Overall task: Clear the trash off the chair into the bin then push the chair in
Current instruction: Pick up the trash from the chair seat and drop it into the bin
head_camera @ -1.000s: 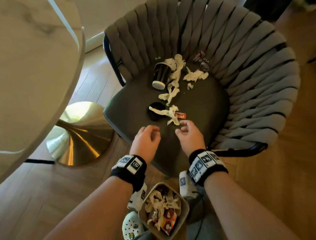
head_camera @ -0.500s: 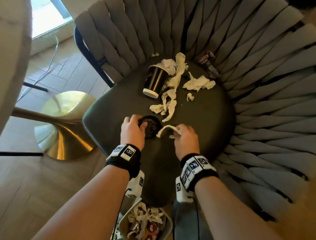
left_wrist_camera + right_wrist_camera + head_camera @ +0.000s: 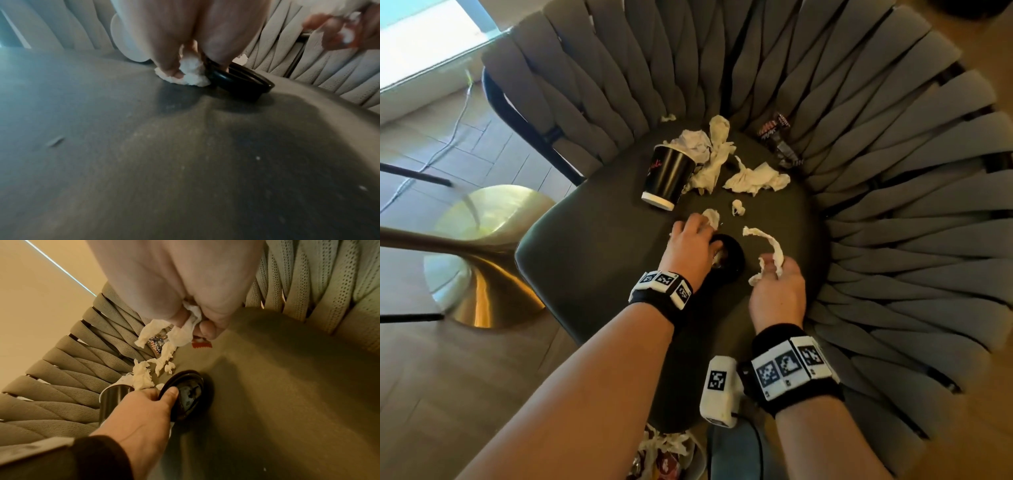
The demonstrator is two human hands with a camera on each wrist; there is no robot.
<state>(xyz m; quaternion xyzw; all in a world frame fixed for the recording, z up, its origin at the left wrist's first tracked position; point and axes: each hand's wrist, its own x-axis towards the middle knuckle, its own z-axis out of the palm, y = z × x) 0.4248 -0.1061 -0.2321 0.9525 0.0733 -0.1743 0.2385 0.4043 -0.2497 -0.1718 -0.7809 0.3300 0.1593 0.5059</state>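
The grey woven chair (image 3: 893, 205) has a dark seat (image 3: 592, 260) littered with trash. My left hand (image 3: 705, 236) grips a black cup lid (image 3: 732, 260) together with a scrap of tissue (image 3: 191, 71); the lid (image 3: 242, 81) is tipped up on its edge. To its right, my right hand (image 3: 774, 267) pinches a long tissue strip (image 3: 768, 245) and a small red wrapper (image 3: 202, 344). Farther back lie a black paper cup (image 3: 669, 178) on its side, crumpled tissues (image 3: 755, 180) and a dark snack wrapper (image 3: 777, 137).
A bin (image 3: 671, 455) holding tissues and wrappers stands on the wooden floor just below the seat's front edge. The gold pedestal base (image 3: 482, 260) of a table is at the left, close to the chair. A cable (image 3: 448, 130) runs across the floor behind it.
Both hands moved onto the seat. My left hand took hold of the black lid and tipped it up; my right hand picked up the tissue strip and lifted it.
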